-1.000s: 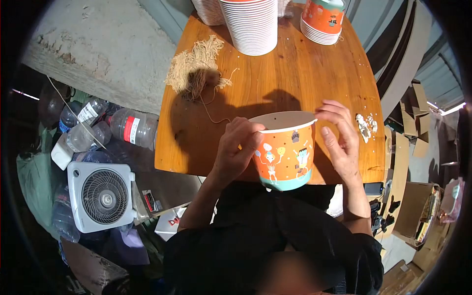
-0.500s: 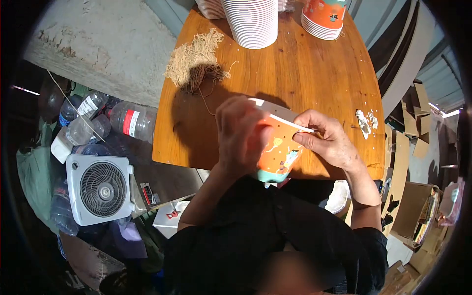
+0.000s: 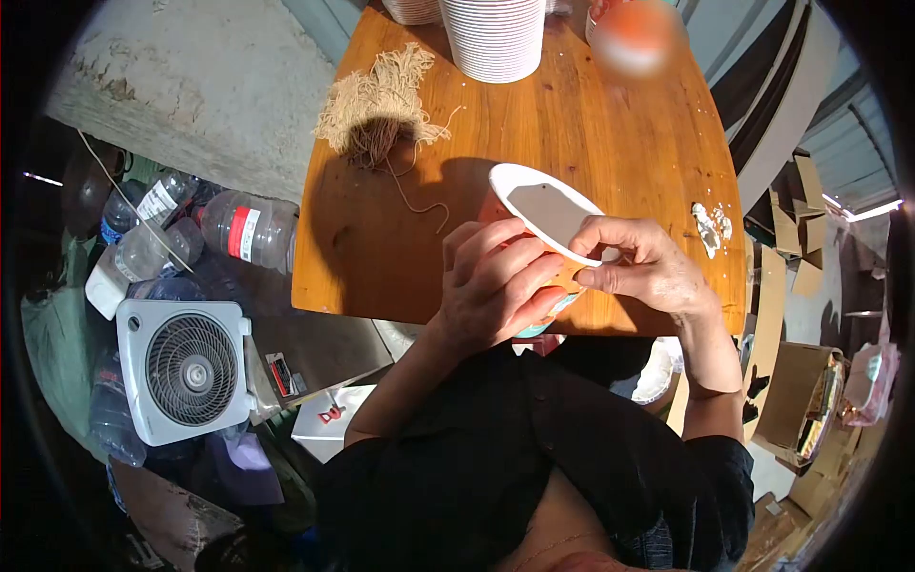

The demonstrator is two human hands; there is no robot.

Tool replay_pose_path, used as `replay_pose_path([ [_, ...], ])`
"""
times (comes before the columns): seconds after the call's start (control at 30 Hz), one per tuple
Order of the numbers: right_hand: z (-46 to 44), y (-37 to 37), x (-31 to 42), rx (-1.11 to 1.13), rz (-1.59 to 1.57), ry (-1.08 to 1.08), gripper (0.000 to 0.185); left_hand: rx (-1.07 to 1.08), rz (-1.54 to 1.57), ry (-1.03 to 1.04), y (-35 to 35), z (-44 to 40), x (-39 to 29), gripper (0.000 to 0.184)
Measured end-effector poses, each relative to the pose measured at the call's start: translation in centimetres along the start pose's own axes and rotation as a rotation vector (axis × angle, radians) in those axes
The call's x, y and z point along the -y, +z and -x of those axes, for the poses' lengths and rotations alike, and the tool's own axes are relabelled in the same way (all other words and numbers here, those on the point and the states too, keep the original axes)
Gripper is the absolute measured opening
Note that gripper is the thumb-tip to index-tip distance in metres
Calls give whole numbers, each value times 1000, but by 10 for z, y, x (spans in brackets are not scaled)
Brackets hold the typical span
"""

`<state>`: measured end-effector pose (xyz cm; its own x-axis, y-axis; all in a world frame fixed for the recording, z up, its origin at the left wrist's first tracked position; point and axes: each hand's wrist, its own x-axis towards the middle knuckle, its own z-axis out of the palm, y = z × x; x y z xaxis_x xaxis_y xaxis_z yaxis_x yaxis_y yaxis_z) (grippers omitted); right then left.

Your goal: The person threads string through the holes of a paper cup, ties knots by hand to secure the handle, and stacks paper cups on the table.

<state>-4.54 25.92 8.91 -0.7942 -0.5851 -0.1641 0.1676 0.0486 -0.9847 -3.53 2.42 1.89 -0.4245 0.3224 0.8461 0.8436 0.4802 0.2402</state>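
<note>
An orange paper bucket [image 3: 562, 212] with a white rim is tilted near the table's front edge, its opening facing up and to the right. My left hand [image 3: 500, 281] is wrapped round its outer side, fingers spread over the printed wall. With thumb and fingers, my right hand [image 3: 648, 265] pinches the rim on the right. Beyond the hands lies a bundle of tan strings [image 3: 376, 105], one loose strand curling toward the bucket. A tall stack of white-rimmed buckets [image 3: 494, 38] stands farther back.
The wooden table [image 3: 610, 133] has white flakes [image 3: 707, 229] on its right side. An orange stack [image 3: 637, 38], partly blurred, is at the back right. A fan [image 3: 191, 372] and plastic bottles [image 3: 250, 229] are at the left, cardboard boxes [image 3: 799, 400] at the right.
The bucket has gone from nearly upright to tilted. My right hand has closed on its rim, and my left hand has shifted from the rim to the outer wall.
</note>
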Motion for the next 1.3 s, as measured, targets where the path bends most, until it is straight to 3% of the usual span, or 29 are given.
replay_pose_path([
  [0.23, -6, -6, -1, 81, 85, -27, 17, 21, -24, 8, -3, 1, 0, 45],
  [0.53, -4, 0, 6, -40, 94, -40, 15, -48, -30, 60, 10, 6, 3, 32],
  [0.6, -2, 5, 8, -191, 434, -251, 18, -43, 22, 55, 13, 9, 2, 31],
  [0.63, -2, 5, 9, -193, 437, -254, 18, -23, 27, 58, 13, 10, -1, 30],
  [0.7, -2, 4, 10, -262, 752, -513, 20, 12, 53, 56, 15, 17, -5, 28],
  [0.9, 0, 20, -17, -330, 1196, -666, 29, -3, 68, -65, -2, 36, -4, 20],
  [1.0, -1, 19, -31, -305, 1231, -618, 30, -80, 165, -237, -27, 19, -9, 17],
  [1.03, -1, 21, -33, -323, 1220, -586, 29, -86, 144, -238, -39, 6, -15, 17],
  [1.1, 2, 26, -28, -374, 1171, -615, 29, -198, 388, -223, -63, -20, -29, 7],
  [1.17, 4, 32, -25, -439, 1134, -696, 28, -478, 599, -101, -65, -40, -48, 18],
  [1.23, 8, 40, -27, -468, 1095, -789, 24, -569, 620, -51, -72, -59, -75, 24],
  [1.3, 14, 45, -35, -451, 1122, -855, 21, -735, 690, 54, -79, -74, -101, 42],
])
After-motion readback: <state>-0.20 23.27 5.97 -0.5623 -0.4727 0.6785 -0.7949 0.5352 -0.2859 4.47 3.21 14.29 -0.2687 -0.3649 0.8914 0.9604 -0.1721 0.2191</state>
